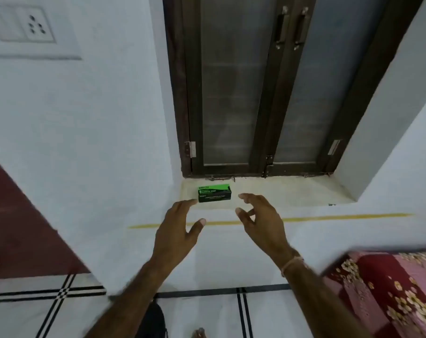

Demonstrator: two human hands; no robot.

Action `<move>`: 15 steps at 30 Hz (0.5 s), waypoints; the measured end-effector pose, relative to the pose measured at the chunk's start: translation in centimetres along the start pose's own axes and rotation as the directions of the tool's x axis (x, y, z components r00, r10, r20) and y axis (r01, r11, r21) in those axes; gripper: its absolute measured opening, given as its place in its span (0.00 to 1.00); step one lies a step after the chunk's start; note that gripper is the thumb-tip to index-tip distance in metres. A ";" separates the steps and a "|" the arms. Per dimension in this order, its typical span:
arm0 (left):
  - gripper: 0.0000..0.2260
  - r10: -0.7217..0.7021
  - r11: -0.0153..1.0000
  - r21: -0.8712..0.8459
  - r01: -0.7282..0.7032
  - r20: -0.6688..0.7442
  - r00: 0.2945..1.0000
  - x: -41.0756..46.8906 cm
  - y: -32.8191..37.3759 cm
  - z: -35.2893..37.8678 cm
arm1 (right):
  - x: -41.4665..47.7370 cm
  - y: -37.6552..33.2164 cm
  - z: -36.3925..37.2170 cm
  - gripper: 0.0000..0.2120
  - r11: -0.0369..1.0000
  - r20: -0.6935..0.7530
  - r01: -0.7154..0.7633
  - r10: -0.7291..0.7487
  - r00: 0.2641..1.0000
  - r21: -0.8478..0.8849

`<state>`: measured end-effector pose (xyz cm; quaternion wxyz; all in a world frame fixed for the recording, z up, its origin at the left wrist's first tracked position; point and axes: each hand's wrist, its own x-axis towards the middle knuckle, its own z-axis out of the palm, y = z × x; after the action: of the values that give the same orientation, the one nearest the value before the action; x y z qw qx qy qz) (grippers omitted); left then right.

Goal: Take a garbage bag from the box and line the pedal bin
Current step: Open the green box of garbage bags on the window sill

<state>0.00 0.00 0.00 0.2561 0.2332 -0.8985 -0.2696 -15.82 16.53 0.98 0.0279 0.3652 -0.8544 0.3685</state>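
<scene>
A small green and black garbage bag box (215, 193) lies on the pale window sill (280, 191), near its left end. My left hand (176, 230) is just below and left of the box, fingers spread, fingertips close to the box's lower left corner. To the right of the box my right hand (258, 219) is held with its fingers curled apart and nothing in it. Neither hand touches the box. The pedal bin is not clearly in view.
A dark-framed closed window (256, 89) stands behind the sill. A switch plate (29, 28) is on the wall at upper left. A red floral bed cover (390, 296) fills the lower right. A dark object (153, 320) sits on the tiled floor between my arms.
</scene>
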 end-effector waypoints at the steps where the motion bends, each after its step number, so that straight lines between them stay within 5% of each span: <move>1: 0.24 -0.010 0.999 -0.035 0.010 -0.001 1.000 1.8 -1.0 1.7 | 1.5 1.2 1.2 0.21 1.000 0.013 -0.014 0.014 1.000 -0.005; 15: 0.34 -0.247 0.959 0.195 0.205 0.226 0.942 18.2 -10.4 17.3 | 17.4 12.9 13.3 0.32 0.970 0.384 -0.240 0.207 0.900 0.040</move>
<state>-21.00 -11.55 -12.66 0.0880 0.3203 -0.9103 -0.2471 -33.91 3.34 -11.03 -0.1949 0.3295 -0.8634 0.3287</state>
